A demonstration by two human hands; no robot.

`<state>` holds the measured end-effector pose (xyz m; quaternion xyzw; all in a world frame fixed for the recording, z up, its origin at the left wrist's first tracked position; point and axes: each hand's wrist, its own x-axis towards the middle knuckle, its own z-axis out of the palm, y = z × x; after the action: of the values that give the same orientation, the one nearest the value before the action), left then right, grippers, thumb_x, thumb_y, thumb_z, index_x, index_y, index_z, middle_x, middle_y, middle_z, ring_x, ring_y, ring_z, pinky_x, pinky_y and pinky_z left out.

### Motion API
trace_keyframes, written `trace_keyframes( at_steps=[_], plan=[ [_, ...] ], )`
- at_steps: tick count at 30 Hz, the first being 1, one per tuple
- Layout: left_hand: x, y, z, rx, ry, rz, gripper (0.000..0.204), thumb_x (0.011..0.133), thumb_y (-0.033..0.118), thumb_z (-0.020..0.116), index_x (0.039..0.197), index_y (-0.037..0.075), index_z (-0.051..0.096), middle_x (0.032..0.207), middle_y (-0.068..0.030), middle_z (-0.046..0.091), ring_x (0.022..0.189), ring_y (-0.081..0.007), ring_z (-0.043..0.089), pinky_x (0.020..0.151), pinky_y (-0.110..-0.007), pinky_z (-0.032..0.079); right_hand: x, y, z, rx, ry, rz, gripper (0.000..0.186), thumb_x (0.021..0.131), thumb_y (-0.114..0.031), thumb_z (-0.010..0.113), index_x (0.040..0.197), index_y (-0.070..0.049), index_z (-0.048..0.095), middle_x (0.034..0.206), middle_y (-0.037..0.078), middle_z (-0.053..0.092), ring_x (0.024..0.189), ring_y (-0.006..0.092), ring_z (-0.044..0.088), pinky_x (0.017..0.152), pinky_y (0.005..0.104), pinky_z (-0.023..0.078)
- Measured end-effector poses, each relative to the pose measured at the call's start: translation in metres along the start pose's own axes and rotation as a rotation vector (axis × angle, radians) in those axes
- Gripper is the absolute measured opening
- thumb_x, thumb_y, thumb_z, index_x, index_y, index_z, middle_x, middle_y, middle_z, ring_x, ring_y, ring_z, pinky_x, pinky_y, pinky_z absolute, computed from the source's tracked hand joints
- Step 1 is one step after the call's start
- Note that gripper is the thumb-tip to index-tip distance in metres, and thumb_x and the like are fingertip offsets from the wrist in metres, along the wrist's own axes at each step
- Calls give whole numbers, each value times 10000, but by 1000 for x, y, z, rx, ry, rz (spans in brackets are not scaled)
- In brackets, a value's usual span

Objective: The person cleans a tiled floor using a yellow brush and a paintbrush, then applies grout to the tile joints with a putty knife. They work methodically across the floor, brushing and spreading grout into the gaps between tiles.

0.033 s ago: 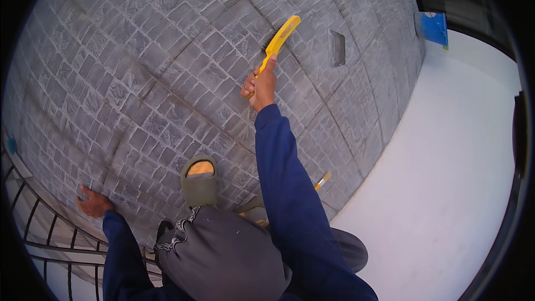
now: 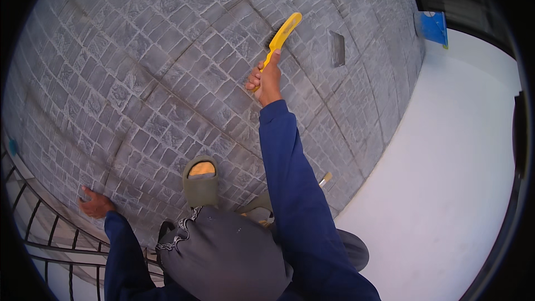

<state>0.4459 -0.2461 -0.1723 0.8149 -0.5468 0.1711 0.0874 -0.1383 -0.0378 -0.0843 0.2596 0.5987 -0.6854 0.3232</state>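
My right hand (image 2: 266,78) is closed round the handle of a yellow brush (image 2: 287,30), its dark bristles down at the grey paved floor (image 2: 189,72). Right of the brush head lies a dull grey rectangular piece (image 2: 336,49), perhaps a drain cover or a metal plate. My left hand (image 2: 96,204) is low on the left, fingers apart and holding nothing, on or just over the paving near the railing. A small pale-bristled paintbrush (image 2: 325,179) shows partly behind my right sleeve.
A black metal railing (image 2: 56,226) curves along the lower left. A white wall (image 2: 440,150) borders the right side. A blue object (image 2: 434,28) stands at the top right beside dark glass. My foot in an olive slide sandal (image 2: 200,189) is on the paving below the brush.
My right hand and the brush have shifted a little up and to the right, away from me. My left hand appears a few pixels further right, otherwise the same.
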Motion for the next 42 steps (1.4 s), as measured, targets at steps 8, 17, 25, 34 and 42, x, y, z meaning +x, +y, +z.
trace_keyframes(
  at_steps=[8,17,25,34,42],
  plan=[
    [-4,0,-2,-45,-9,13,765,879,731,504,1277,85,597,1314,-116,576,1241,-316,523,1041,-464,400,-134,100,-18,-358,23,182,664,916,-766,366,694,-141,393,481,-24,317,336,105,310,327,276,273],
    [-2,17,-14,-13,-129,-86,763,884,728,498,1318,104,575,1366,-113,544,1266,-322,500,1055,-470,386,-16,43,37,-201,-3,26,652,931,-748,359,717,-133,391,495,-23,331,345,97,327,323,280,290],
    [-6,8,-10,-135,-9,36,777,884,718,512,1308,70,573,1369,-133,535,1274,-336,491,1070,-469,372,-98,77,28,-268,20,132,655,924,-759,357,719,-138,390,489,-23,317,341,101,312,333,275,281],
    [-4,14,-12,-57,-24,-14,766,893,707,509,1303,63,577,1339,-149,561,1253,-344,513,1053,-464,396,-37,69,33,-138,34,49,657,922,-762,354,731,-134,389,492,-14,326,342,109,316,330,290,279],
    [-6,12,-13,-72,-31,-10,774,885,715,513,1307,70,574,1358,-131,547,1274,-332,497,1065,-463,381,-136,112,23,-297,-40,205,651,935,-739,368,687,-137,377,474,-14,320,326,106,311,312,285,270]
  ],
)
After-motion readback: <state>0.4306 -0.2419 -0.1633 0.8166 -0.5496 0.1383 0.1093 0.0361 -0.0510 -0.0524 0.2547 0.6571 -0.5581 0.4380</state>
